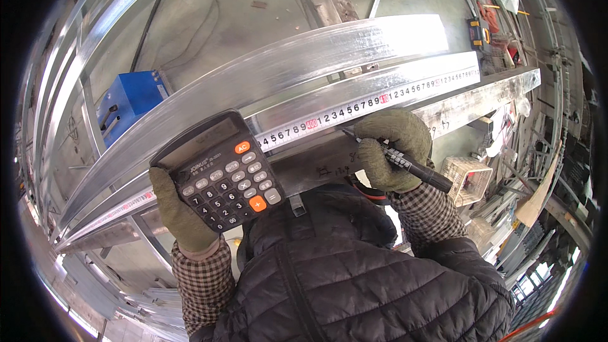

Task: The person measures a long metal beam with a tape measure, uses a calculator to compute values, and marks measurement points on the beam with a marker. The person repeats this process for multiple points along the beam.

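My left hand [180, 215], in a green work glove, grips a dark calculator [218, 180] by its left edge. Its keys are black, grey and orange, and its display is too dark to read. In my right hand [392, 145], gloved the same way, is a black marker pen [421, 171], its tip pointing up and left. Just beyond both hands runs a white measuring tape [354, 107] laid along a shiny metal bar. The pen tip is close to a dark metal beam [323, 161] that carries handwritten marks. Part of the tape is hidden behind the calculator.
A broad shiny metal profile [285, 60] lies beyond the tape. To the left stands a blue metal box [130, 104] among long metal bars. On the right are a pale plastic crate [465, 180], a wooden board [538, 193] and a yellow-and-black tool [478, 35].
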{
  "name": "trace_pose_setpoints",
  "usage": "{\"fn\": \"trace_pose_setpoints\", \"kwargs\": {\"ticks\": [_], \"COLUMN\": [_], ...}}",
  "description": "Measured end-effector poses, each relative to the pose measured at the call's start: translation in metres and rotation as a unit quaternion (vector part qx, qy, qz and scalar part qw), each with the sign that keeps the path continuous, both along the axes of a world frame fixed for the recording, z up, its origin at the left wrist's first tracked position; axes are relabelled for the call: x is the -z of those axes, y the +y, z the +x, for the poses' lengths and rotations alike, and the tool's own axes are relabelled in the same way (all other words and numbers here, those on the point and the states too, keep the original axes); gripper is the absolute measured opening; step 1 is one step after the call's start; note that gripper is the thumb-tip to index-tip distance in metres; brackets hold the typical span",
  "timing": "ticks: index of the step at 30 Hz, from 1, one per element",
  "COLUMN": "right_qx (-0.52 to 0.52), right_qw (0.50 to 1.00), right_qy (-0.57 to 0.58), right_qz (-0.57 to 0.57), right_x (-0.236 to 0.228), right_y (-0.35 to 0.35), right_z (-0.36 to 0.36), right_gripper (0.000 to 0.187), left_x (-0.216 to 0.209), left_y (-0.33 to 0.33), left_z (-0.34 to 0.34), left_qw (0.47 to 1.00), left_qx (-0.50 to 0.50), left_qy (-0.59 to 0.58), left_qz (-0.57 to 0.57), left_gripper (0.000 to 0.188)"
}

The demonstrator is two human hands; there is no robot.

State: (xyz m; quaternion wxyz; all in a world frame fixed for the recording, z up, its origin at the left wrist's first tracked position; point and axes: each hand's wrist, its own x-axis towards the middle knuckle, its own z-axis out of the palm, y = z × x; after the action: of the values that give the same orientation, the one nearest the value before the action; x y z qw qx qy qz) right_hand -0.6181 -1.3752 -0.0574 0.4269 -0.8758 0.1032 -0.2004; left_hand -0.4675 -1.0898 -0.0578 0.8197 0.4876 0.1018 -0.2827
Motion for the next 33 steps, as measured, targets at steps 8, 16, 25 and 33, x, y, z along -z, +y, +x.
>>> {"fn": "trace_pose_setpoints", "kwargs": {"ticks": [8,16,25,33], "right_qx": [0.041,0.009,0.051,0.049], "right_qw": [0.998,0.999,0.999,0.998], "right_qy": [-0.049,-0.029,0.002,-0.012], "right_qz": [0.012,-0.026,-0.012,-0.024], "right_x": [0.013,0.013,0.005,0.007], "right_y": [-0.008,-0.016,-0.013,-0.013], "right_z": [-0.007,-0.015,-0.006,-0.003], "right_gripper": [0.021,0.014,0.014,0.013], "left_x": [0.005,0.009,0.008,0.008], "left_y": [0.004,0.013,0.014,0.014], "left_z": [0.0,0.001,0.002,0.002], "left_qw": [1.0,0.999,0.999,0.999], "left_qx": [0.009,0.005,0.006,0.009], "left_qy": [-0.02,-0.04,-0.052,-0.05], "left_qz": [0.005,0.011,0.01,-0.004], "left_gripper": [0.062,0.06,0.058,0.057]}}
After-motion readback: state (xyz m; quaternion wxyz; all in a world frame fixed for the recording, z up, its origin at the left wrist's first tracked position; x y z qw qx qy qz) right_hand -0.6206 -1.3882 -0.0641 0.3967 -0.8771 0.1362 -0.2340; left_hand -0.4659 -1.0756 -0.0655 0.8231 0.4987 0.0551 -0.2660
